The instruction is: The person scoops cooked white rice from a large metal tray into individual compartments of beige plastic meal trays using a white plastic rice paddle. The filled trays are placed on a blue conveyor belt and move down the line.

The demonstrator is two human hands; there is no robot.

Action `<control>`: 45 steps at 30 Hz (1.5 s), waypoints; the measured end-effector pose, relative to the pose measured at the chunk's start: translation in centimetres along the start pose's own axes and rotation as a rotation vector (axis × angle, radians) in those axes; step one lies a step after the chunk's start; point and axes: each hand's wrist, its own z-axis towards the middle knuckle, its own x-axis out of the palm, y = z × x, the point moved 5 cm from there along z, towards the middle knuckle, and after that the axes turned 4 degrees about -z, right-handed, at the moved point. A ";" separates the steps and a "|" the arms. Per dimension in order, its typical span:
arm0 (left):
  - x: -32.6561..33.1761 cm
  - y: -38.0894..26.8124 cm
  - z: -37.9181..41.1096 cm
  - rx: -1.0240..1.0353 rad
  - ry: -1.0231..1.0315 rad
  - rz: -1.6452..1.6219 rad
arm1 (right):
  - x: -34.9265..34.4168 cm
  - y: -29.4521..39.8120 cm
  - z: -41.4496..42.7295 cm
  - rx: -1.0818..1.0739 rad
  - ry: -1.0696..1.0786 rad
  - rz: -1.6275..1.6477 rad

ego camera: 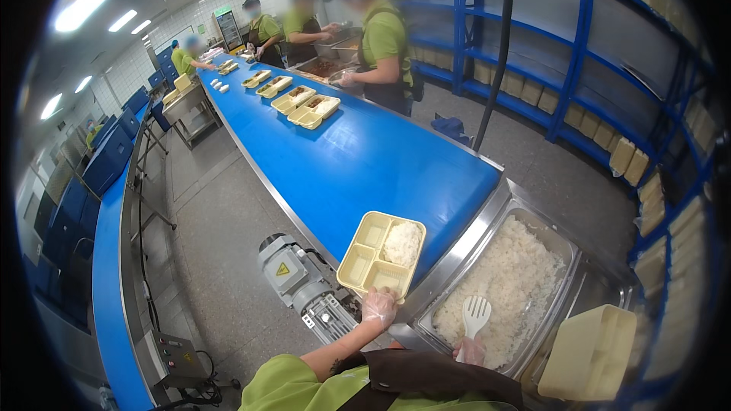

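My left hand [380, 307], in a clear plastic glove, grips the near edge of a cream compartment meal tray [361, 254]. A mound of white rice [402, 244] fills the tray's upper right compartment; the other compartments hold no food. The tray is over the near end of a blue conveyor belt [320, 177]; whether it touches the belt I cannot tell. My gloved right hand [473, 350] holds a white slotted rice paddle [476, 315] by its handle. The paddle's head lies over cooked rice [502, 279] in a steel pan [573, 251].
A stack of cream trays [588, 354] stands right of the pan. Filled trays [314, 111] sit farther up the belt, with co-workers [380, 45] alongside. A grey motor [297, 274] juts out left of the belt. Blue shelving [554, 68] lines the right wall.
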 end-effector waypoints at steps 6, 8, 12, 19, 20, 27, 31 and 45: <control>-0.1 -0.1 0.0 0.004 0.017 0.006 | -0.2 -1.0 0.8 0.004 -0.007 0.016; -0.3 -0.2 0.0 -0.001 0.013 -0.001 | -0.2 -1.1 0.8 0.005 -0.001 0.031; -0.5 -0.2 -0.1 -0.003 0.007 -0.012 | 0.0 -0.5 0.4 -0.005 0.002 0.035; -1.1 -0.5 -0.1 0.002 -0.002 -0.028 | -0.1 -1.0 0.8 -0.011 -0.001 0.041; -1.1 -0.5 0.0 0.002 0.001 -0.030 | -0.2 -1.0 0.8 -0.017 0.003 0.039; -0.5 -0.1 0.2 0.004 -0.012 -0.014 | 0.0 -0.5 0.5 0.005 -0.011 0.019; -0.6 -0.3 0.2 0.008 -0.005 -0.027 | 0.1 0.3 -0.1 0.019 -0.029 -0.007; -1.2 -1.4 4.8 0.059 0.010 -0.072 | 0.4 0.3 -0.5 0.015 -0.038 0.018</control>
